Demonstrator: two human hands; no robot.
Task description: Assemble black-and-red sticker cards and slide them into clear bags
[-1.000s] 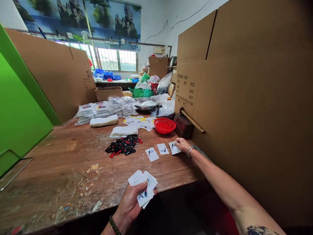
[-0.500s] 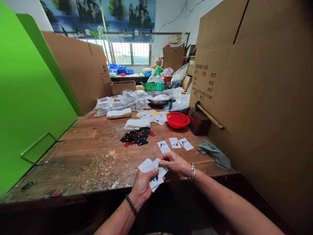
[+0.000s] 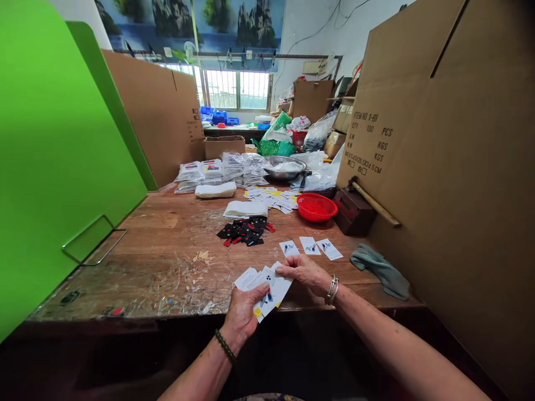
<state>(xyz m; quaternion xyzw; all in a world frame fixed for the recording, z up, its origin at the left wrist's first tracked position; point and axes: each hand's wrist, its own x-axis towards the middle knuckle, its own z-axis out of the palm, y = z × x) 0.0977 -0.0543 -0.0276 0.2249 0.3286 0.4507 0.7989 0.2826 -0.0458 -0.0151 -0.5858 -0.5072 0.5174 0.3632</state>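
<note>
My left hand (image 3: 243, 309) is closed round a fanned bunch of white printed cards (image 3: 267, 287), thumb on top, near the table's front edge. Thumb and fingers of my right hand (image 3: 307, 274) pinch the upper right corner of a card in that bunch. Three similar cards (image 3: 310, 245) lie in a row on the table just beyond my right hand. A heap of small black and red pieces (image 3: 244, 230) lies further off to the left; their kind is too small to tell.
Behind the heap are a white stack (image 3: 246, 209), scattered white and yellow cards (image 3: 271, 196) and a red plastic basket (image 3: 317, 207). At right lie a grey cloth (image 3: 380, 270) and a hammer (image 3: 376, 205) on a dark block. Cardboard (image 3: 438, 184) and a green panel (image 3: 83, 139) flank the table.
The view has swung slightly left. The cards in my left hand are turned and spread differently, and one card now sticks out further towards my right fingers. The three laid cards stay put.
</note>
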